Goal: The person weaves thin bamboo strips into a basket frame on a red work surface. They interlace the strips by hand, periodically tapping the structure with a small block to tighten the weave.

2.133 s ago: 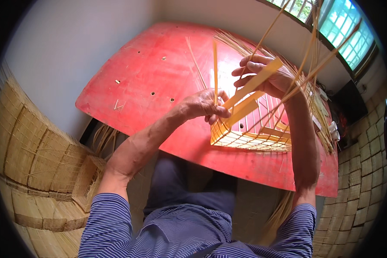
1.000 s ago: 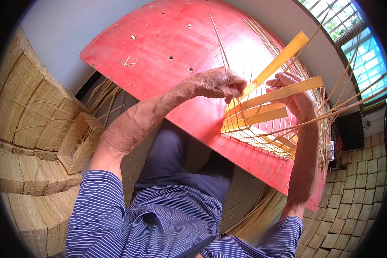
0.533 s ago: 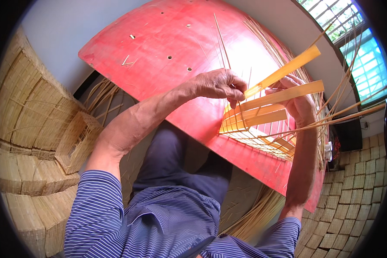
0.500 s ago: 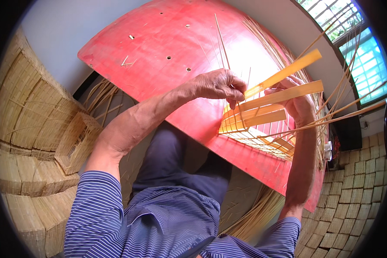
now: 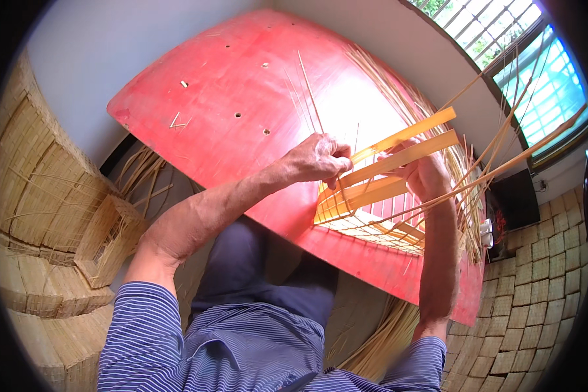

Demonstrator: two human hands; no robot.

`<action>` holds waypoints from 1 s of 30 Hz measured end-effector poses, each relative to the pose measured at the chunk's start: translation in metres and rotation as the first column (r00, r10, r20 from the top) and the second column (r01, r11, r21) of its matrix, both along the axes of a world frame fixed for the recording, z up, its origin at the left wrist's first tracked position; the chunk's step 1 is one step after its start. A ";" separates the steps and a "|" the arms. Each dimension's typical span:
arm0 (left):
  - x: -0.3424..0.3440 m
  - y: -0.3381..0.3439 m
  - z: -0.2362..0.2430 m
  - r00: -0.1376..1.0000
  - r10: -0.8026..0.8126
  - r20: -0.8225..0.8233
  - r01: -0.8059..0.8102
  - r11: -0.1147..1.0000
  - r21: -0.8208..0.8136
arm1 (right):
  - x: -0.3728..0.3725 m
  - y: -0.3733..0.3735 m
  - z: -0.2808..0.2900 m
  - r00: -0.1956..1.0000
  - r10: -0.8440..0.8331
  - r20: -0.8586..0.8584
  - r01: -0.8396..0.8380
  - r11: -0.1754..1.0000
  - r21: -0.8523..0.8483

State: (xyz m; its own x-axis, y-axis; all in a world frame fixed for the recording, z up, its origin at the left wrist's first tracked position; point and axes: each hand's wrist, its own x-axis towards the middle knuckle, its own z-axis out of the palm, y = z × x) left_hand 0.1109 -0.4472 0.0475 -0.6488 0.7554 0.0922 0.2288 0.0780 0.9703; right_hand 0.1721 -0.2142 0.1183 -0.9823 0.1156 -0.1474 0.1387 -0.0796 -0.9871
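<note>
A part-woven bamboo basket (image 5: 372,238) stands on the red board, with a lattice base and wide yellow strips along one side. My left hand (image 5: 317,159) is closed in a pinch at the basket's near-left corner, on a bamboo strip. Thin upright stakes rise beside its fingers. On the other side, my right hand (image 5: 424,173) reaches in among the wide strips, its bent fingers closed at an upper bamboo strip (image 5: 415,135). A lower wide strip (image 5: 424,150) crosses in front and hides part of those fingers. Long thin canes fan out past my right wrist.
The red board (image 5: 196,137) has several small holes and a few cane scraps. A bundle of thin canes (image 5: 385,85) lies along its far right edge. Stacked woven baskets (image 5: 39,176) stand at left, more woven blocks (image 5: 522,294) at right. A barred window (image 5: 483,29) is at upper right.
The board, basket and both hands appear shifted slightly left and down in view. My left hand stays pinched at the corner; my right hand stays among the wide strips.
</note>
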 end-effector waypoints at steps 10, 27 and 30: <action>-0.013 0.016 -0.010 0.988 -0.087 0.124 0.077 0.994 0.083 | 0.009 -0.006 0.011 0.997 0.031 -0.074 -0.026 0.998 0.059; 0.042 0.001 -0.038 0.708 0.145 -0.691 0.054 0.965 0.258 | -0.003 0.002 -0.010 0.933 0.358 -0.023 -0.357 0.919 -0.165; 0.047 0.005 -0.042 0.729 0.144 -0.669 0.010 0.975 0.221 | 0.000 0.004 -0.013 0.926 0.373 -0.049 -0.376 0.911 -0.168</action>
